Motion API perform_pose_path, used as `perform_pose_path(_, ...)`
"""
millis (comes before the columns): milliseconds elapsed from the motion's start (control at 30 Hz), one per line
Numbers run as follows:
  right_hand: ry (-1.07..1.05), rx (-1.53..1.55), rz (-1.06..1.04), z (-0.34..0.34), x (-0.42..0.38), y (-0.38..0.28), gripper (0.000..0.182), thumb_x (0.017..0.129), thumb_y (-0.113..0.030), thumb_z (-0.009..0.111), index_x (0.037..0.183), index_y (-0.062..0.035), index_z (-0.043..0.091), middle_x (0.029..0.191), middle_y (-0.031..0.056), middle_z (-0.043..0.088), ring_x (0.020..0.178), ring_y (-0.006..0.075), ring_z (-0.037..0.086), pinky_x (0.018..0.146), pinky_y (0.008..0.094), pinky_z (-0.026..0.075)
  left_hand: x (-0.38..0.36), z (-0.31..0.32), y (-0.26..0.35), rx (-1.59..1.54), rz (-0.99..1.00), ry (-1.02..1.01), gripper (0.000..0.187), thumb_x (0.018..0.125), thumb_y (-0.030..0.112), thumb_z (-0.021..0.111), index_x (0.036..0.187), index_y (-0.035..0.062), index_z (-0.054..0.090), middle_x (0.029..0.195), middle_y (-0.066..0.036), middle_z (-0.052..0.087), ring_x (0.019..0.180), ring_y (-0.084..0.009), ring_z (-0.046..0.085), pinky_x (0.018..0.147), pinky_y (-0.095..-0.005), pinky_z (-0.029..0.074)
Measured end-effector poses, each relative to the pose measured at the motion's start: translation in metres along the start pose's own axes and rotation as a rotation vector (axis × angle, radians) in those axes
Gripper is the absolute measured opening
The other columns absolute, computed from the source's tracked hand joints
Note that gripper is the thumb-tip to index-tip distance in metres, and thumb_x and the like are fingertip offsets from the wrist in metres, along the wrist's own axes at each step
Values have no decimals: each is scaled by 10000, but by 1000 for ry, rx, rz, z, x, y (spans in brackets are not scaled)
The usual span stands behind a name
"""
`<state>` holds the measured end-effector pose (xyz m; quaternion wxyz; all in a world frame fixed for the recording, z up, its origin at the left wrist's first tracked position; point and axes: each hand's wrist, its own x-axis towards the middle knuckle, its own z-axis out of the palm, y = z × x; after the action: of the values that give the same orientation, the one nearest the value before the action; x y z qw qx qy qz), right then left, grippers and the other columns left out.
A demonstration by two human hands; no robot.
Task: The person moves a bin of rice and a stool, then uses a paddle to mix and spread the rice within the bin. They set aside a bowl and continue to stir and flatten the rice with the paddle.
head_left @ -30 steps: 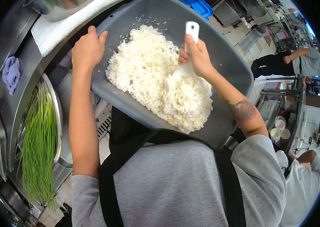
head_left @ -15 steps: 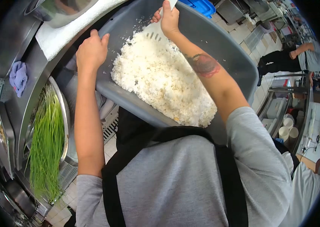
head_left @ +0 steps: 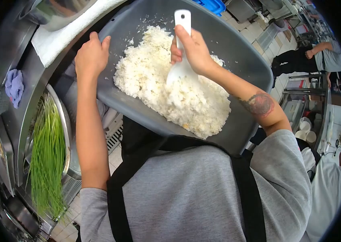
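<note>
A large grey plastic tub [head_left: 246, 56] lies in front of my body with a heap of cooked white rice [head_left: 146, 76] in it. My left hand [head_left: 92, 56] grips the tub's left rim, thumb pointing over the inside. My right hand [head_left: 192, 50] is wrapped round the handle of a white rice paddle [head_left: 183, 18], whose holed end sticks up above the fist. The paddle's blade points down into the middle of the heap, its lower part covered by rice. Loose grains cling to the tub's far wall.
Left of the tub, long green chives [head_left: 49, 161] lie over a round metal pan [head_left: 66, 129]. A white towel [head_left: 53, 46], a purple cloth [head_left: 14, 88] and a metal bowl [head_left: 55, 14] are on the steel counter. Another person [head_left: 299, 58] stands at the right; a blue lid [head_left: 213, 6] is behind.
My right hand has brought the paddle from the heap's far edge towards me, into its middle. Rice there is pushed up around the blade. My left hand stays on the rim.
</note>
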<state>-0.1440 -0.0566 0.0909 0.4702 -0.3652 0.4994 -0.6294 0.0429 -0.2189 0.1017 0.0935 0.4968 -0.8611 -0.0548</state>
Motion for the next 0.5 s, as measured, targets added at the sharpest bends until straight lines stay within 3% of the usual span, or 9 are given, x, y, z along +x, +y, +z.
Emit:
perform_pose_path(33, 3, -59, -164, 5, 1, -9, 368, 938, -378, 461, 786, -44, 426, 540, 41, 430, 457, 123, 437, 491, 312, 461, -1, 0, 0, 3, 0, -7, 470, 898, 435, 419, 1081, 8, 494, 949, -248, 618, 928, -416, 577, 782, -483, 445)
perform_pose_path(100, -9, -79, -368, 15, 0, -37, 423, 952, -427, 389, 789, -38, 421, 572, 58, 435, 484, 136, 439, 521, 323, 472, -2, 0, 0, -6, -2, -4, 470, 898, 435, 418, 1080, 8, 495, 944, -248, 619, 925, -416, 578, 781, -484, 445)
perform_pose_path(167, -34, 193, -439, 16, -2, -53, 439, 951, -445, 376, 793, -38, 427, 572, 56, 434, 501, 140, 449, 524, 315, 462, -2, 0, -1, -12, 2, 5, 469, 899, 435, 418, 1079, 8, 496, 940, -247, 620, 922, -417, 579, 780, -485, 445)
perform_pose_path(200, -20, 116, -445, 20, -10, -57, 450, 947, -460, 371, 793, -41, 429, 587, 48, 432, 512, 142, 435, 543, 305, 449, -2, 0, -1, -8, 2, 9, 471, 899, 435, 417, 1083, 8, 495, 935, -247, 620, 917, -418, 580, 777, -485, 446)
perform_pose_path(300, -35, -500, -275, 5, -43, 6, 416, 967, -394, 364, 756, -39, 416, 579, 41, 441, 520, 125, 443, 539, 284, 438, -2, 1, 0, -14, 23, 29, 445, 903, 418, 423, 1029, -3, 490, 889, -248, 626, 881, -418, 592, 763, -493, 455)
perform_pose_path(333, -80, -209, -108, -4, -59, 34, 376, 974, -339, 361, 756, -37, 409, 561, 36, 443, 516, 116, 465, 522, 279, 439, -2, 1, 0, -20, 34, 51, 424, 906, 400, 428, 971, -15, 487, 848, -249, 630, 850, -417, 602, 752, -501, 462)
perform_pose_path(500, -53, -271, 35, -13, -52, 7, 344, 971, -331, 380, 777, -47, 389, 553, 37, 439, 477, 114, 442, 496, 284, 443, -7, 0, -1, -7, 44, 61, 423, 909, 399, 427, 966, -16, 487, 851, -242, 632, 850, -411, 604, 755, -498, 462)
